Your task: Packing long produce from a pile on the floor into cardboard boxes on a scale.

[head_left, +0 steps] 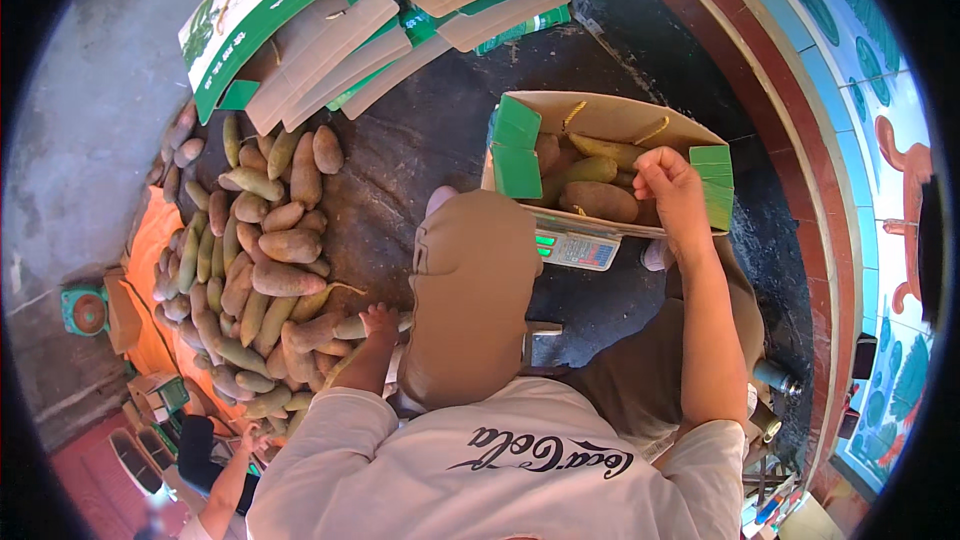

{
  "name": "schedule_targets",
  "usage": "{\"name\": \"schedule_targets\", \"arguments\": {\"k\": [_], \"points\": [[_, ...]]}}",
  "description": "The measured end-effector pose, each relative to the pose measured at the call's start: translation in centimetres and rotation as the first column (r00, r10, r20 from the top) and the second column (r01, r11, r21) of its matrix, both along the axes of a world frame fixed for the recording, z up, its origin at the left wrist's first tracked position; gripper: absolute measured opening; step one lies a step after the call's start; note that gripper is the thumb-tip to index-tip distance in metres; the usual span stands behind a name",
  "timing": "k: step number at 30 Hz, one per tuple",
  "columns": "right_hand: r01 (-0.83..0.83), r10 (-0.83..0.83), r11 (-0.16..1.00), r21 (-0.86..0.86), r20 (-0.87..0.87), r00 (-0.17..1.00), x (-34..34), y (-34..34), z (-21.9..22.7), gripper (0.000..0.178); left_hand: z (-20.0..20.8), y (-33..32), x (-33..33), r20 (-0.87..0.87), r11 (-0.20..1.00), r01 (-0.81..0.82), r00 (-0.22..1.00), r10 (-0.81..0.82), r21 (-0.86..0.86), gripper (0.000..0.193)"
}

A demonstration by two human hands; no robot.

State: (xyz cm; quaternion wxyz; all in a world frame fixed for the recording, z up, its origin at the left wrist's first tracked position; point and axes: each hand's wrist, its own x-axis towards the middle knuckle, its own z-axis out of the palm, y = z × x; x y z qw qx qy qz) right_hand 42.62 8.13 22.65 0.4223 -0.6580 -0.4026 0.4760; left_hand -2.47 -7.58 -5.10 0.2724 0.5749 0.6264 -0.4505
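A long, soil-coated greenish radish (350, 327) lies at the near right edge of a large pile of radishes (285, 245). My left hand (378, 322) is over this radish, its fingers curled across it beside my left knee. At the right, an open green and brown cardboard box (625, 110) holds several radishes (598, 202). The box rests on a digital scale (578, 250), whose display and keypad show at the near side. My right hand (668, 182) is above the box's right part, fingers curled in and no radish visible in them. Yellow cord handles (652, 130) hang inside the box's far wall.
Folded green and white cartons (300, 50) stand at the far left. Orange cloth (158, 240) lies under the pile's left side. Another person's hand (255, 440) is near the pile's lower left. A curved red-brown tiled ledge (800, 190) bounds the right. A dark cylindrical container (775, 375) stands at the near right.
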Motion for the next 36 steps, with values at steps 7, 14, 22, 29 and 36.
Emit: {"name": "schedule_targets", "arguments": {"k": [7,14,22,29,36], "points": [[0.006,-0.006,1.000,-0.009,-0.019,1.000,0.6,-0.3,0.0,0.011,-3.6,-0.9,-2.3,0.042,0.969,0.174,0.982,-0.184,0.176,0.051],[-0.283,0.163,0.959,0.024,0.770,0.617,0.3,-0.9,0.9,0.015,1.9,4.8,-3.8,0.339,0.778,-0.388,0.910,0.238,0.495,0.075],[-0.609,0.495,0.762,-0.219,0.804,0.330,-0.7,-3.6,-1.7,0.023,21.7,15.8,4.1,0.820,0.270,-0.774,0.530,-0.217,0.572,0.064],[-0.603,0.613,0.648,-0.466,0.788,0.049,-1.6,-2.6,-1.5,0.023,35.5,19.8,15.1,0.832,0.287,-0.879,0.190,-0.521,0.380,0.045],[-0.426,0.194,0.810,0.403,0.501,0.843,1.1,-2.5,3.1,0.051,33.6,20.2,24.3,0.968,0.690,-0.724,-0.178,-0.175,-0.008,0.046]]}}
